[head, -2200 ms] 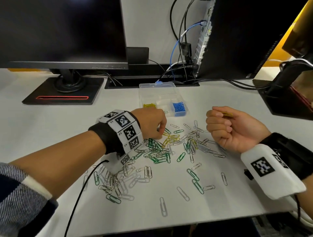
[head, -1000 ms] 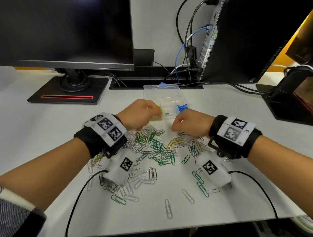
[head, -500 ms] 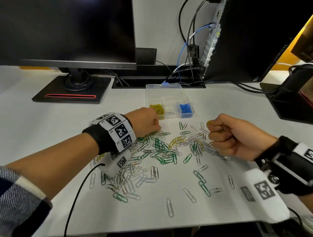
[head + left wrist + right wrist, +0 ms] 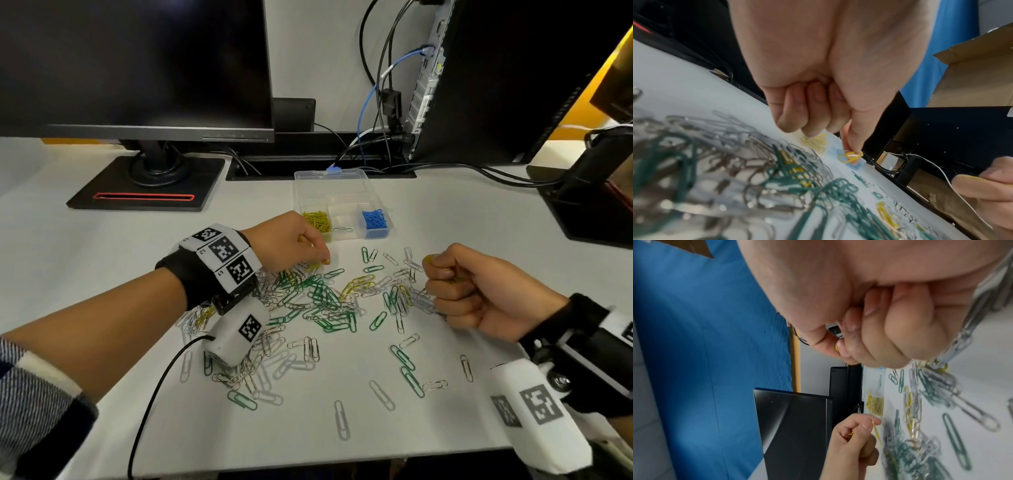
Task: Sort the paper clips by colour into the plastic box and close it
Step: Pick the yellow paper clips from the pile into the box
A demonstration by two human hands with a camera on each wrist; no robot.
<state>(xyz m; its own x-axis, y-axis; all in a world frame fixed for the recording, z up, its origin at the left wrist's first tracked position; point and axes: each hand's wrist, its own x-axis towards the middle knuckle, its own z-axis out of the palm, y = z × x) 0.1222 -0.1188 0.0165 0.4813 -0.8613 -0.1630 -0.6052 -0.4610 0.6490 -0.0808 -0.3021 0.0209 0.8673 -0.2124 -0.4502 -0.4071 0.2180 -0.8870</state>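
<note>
Left forearm: striped blue-and-white sleeve cuff (image 4: pixel 32 407) pushed up near the elbow. Black fabric wristband (image 4: pixel 191 277) carrying white square-coded marker tiles (image 4: pixel 224 251); white padded camera pod (image 4: pixel 238 334) slung beneath, thin black cable (image 4: pixel 150 404) trailing off. Right wrist: matching black strap (image 4: pixel 582 342), second white marker-printed pod (image 4: pixel 534 418).

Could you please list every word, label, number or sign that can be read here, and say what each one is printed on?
"L1": beside a square marker on the left wristband, head view.
"L2": beside the next marker on the same band; small, so the reading is uncertain.
Square black-and-white code markers on both wrist camera housings carry patterns, not letters.
White stickers on the back of the computer: too small to read.
The plastic box and the monitor show no readable text.
</note>
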